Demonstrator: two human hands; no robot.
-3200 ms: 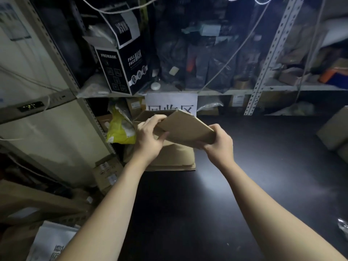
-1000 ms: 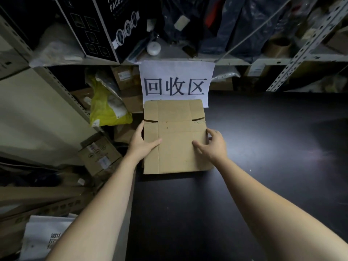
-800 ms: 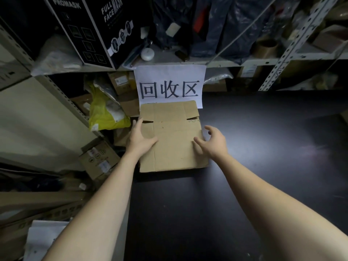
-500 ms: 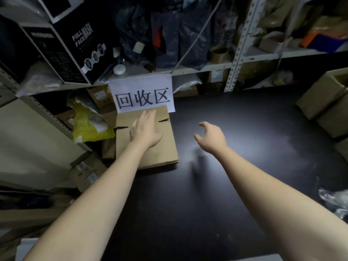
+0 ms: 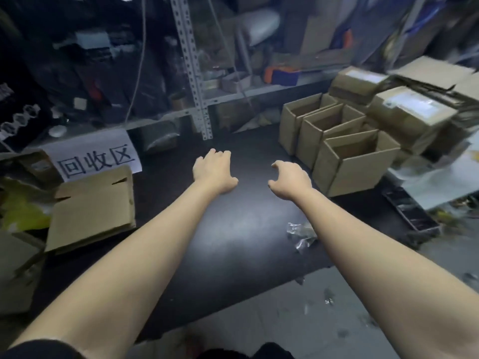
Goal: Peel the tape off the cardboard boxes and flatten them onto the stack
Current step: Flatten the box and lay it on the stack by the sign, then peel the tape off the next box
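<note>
Fingers point(image 5: 220, 154) of the left hand point(image 5: 213, 168) were stretched forward and close together, palm down, and held nothing. Fingers point(image 5: 276, 165) of the right hand point(image 5: 290, 180) were loosely curled with the thumb set apart, a wide claw, also empty. Both hands were over the black mat point(image 5: 233, 242); I could not tell whether either touched it.

Flattened box point(image 5: 96, 208): lay on top of the stack at the left edge of the mat, well apart from the left hand and to its left. It lay flat, face up. Its flap end (two short slits showed there) pointed away from the person, toward the white paper sign point(image 5: 96, 156), whose lower edge it met. It was turned a little clockwise against the mat's edge. The outline looked near square, so I could not tell the long axis.

Open boxes point(image 5: 355, 161): three stood upright just right of the right hand, mouths up, side by side and touching. The row ran from the near box back and leftward toward the shelf post point(image 5: 193, 73). The nearest box was beside the right hand's knuckles, not touched.

More boxes with tape point(image 5: 412, 110) on top were piled behind them. A crumpled scrap of clear tape point(image 5: 300, 233) lay on the mat, partly hidden by the right forearm. A yellow bag point(image 5: 20, 211) sat left of the stack.
</note>
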